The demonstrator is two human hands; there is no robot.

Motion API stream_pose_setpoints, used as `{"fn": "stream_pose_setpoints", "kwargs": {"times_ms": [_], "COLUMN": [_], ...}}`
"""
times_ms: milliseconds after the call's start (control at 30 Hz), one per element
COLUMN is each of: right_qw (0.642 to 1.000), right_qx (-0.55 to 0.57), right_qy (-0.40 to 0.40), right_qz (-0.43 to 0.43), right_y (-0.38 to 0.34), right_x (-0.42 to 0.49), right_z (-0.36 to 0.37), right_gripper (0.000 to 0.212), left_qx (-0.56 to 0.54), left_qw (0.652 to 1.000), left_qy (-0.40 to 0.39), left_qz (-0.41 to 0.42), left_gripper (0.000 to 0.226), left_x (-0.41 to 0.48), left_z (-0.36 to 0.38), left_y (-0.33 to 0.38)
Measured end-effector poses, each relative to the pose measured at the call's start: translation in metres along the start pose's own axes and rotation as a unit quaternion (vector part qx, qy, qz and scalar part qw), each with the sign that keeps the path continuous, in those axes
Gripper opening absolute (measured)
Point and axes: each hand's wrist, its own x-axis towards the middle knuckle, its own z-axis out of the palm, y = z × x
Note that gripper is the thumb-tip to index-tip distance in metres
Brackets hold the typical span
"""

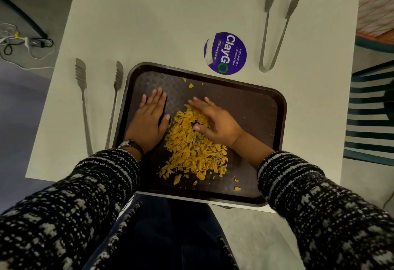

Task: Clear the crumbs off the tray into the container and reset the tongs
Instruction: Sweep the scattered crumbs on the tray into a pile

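table: white table with a round purple ClayGo sticker on top | floor: grey floor at left, white cables lying near a dark metal leg | right: furniture with dark and white stripes | light: soft, even

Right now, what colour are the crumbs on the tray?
Yellow-orange crumbs on a dark brown tray, seen from the head view.

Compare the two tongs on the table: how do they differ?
The left tongs have broad, ridged heads; the right tongs have narrower, pointed ones. The left tongs lie close beside the tray, joined end hidden by a sleeve; the right tongs lie farther off, right of the sticker, joined end showing. Both are metal, spread open, tips pointing away from the person.
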Motion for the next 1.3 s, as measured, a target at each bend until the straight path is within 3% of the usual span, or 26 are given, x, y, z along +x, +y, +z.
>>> {"fn": "stream_pose_setpoints", "kwargs": {"times_ms": [167, 367, 500, 667, 767, 867, 1133, 1300], "right_qw": [0.996, 0.999, 0.998, 0.972, 0.951, 0.933, 0.942, 0.943], "right_qx": [0.035, -0.047, 0.05, 0.147, 0.114, 0.051, -0.038, -0.083], "right_qy": [0.078, 0.005, -0.026, 0.113, 0.202, 0.262, 0.235, 0.217], "right_qz": [0.001, 0.013, 0.03, 0.144, 0.206, 0.242, 0.236, 0.239], "right_y": [0.0, 0.0, -0.007, -0.027, -0.028, -0.017, 0.005, 0.005], "right_x": [0.004, 0.018, 0.011, -0.022, -0.048, -0.075, -0.108, -0.109], "right_z": [-0.01, -0.005, 0.002, 0.011, 0.012, 0.02, 0.033, 0.034], "right_gripper": [0.07, 0.071, 0.07, 0.059, 0.051, 0.049, 0.071, 0.079], "left_qx": [-0.004, -0.003, -0.007, -0.116, -0.179, -0.128, 0.036, -0.084], "left_qw": [1.0, 1.0, 1.0, 0.993, 0.983, 0.984, 0.977, 0.973], "left_qy": [0.003, 0.011, 0.003, -0.004, -0.038, -0.073, -0.097, -0.126], "left_qz": [-0.001, 0.005, 0.006, -0.001, 0.023, 0.103, 0.189, 0.177], "left_gripper": [0.062, 0.062, 0.062, 0.063, 0.064, 0.065, 0.068, 0.06], "left_x": [0.0, 0.0, 0.0, -0.003, 0.004, 0.025, 0.066, 0.052], "left_z": [0.0, 0.002, 0.004, -0.005, -0.015, -0.019, -0.004, 0.004], "left_y": [-0.001, -0.001, -0.002, -0.002, 0.0, 0.006, 0.005, 0.035]}}
